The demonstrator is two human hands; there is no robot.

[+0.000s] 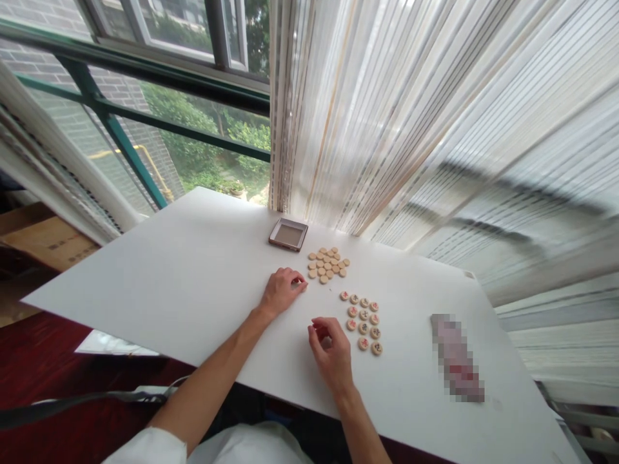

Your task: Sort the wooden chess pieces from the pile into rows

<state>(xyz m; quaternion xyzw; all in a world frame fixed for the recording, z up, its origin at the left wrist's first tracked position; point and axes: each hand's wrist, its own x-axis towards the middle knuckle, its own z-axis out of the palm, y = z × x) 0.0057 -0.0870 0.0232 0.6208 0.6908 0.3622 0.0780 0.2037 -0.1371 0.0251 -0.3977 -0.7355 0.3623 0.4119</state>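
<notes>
My left hand (283, 290) rests over the table with its fingers curled and thumb and fingertips pinched together. Whatever lies between those tips is too small to make out. Beside it, just beyond the fingertips, is a loose cluster of plain wooden xiangqi pieces (327, 262), their faces unmarked on the upper side. My right hand (333, 354) is closer to me, fingers bent round toward the thumb in a pinch; what it holds, if anything, cannot be seen. To its right, face-up xiangqi pieces (363, 315) with red and dark characters stand in uneven rows.
A shallow square tray-like box (288, 234) sits at the far side of the white table (159, 270). A pixelated pinkish item (457, 357) lies on the right. Striped curtains (367, 116) hang along the far edge beside the window, and a cardboard box (48, 241) is at left.
</notes>
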